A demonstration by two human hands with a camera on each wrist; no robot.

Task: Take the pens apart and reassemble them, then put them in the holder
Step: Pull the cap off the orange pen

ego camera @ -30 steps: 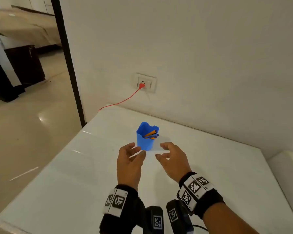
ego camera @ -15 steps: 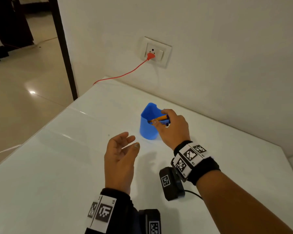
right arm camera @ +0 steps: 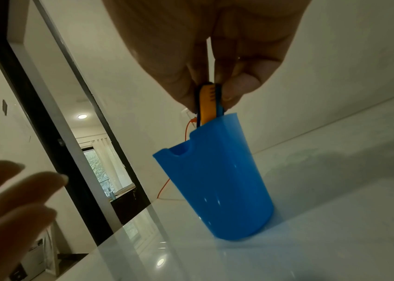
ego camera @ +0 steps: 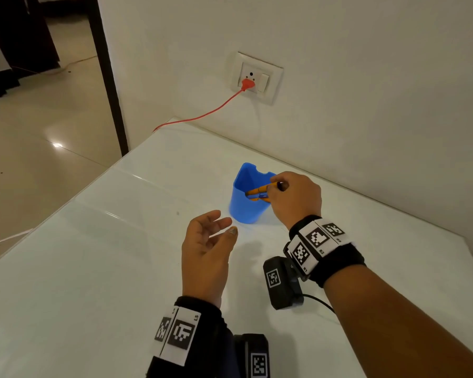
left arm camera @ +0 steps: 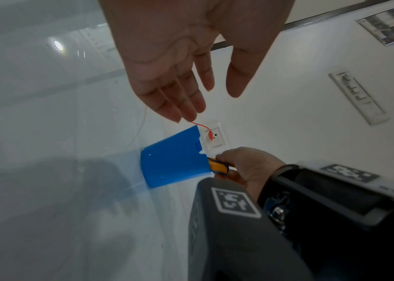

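Under the right hand (ego camera: 294, 197), pinching the pens (ego camera: 257, 193), the unsteadied holder (ego camera: 245, 199) could have tipped, since the left hand (ego camera: 206, 251) hovered slack and empty nearby.

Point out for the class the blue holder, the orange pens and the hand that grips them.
blue holder (ego camera: 241, 205): head view, on its outer front wall.
orange pens (right arm camera: 207, 106): right wrist view, on an orange barrel above the holder's rim.
right hand (ego camera: 295, 197): head view, on the back of the hand.
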